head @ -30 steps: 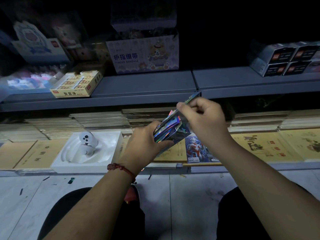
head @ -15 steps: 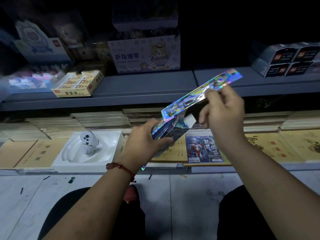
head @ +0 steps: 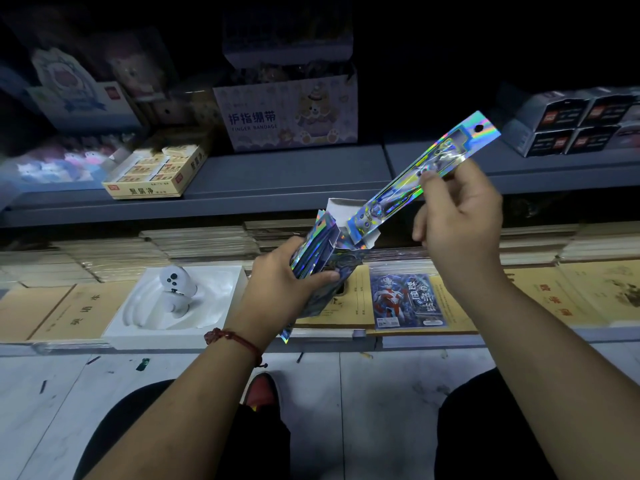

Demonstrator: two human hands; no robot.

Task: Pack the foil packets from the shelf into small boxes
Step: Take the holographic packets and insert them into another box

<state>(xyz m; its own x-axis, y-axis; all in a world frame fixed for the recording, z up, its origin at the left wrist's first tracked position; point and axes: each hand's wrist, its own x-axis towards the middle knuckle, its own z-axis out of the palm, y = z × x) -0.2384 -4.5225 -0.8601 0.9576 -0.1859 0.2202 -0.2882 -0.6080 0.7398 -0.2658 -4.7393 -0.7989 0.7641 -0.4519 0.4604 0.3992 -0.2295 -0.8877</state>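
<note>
Foil packet (head: 391,199) has lifted farther from small box (head: 343,263); right grip (head: 460,216) pinches it, left grip (head: 277,282) holds box.

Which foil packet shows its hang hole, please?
The long packet pinched by the right hand, hole at its top; other packets are bunched in the left hand.

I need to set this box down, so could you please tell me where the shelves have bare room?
The grey upper shelf is bare in front of the finger bandage box, between the yellow box and the grey boxes. The lower shelf is crowded with notebooks.
</note>
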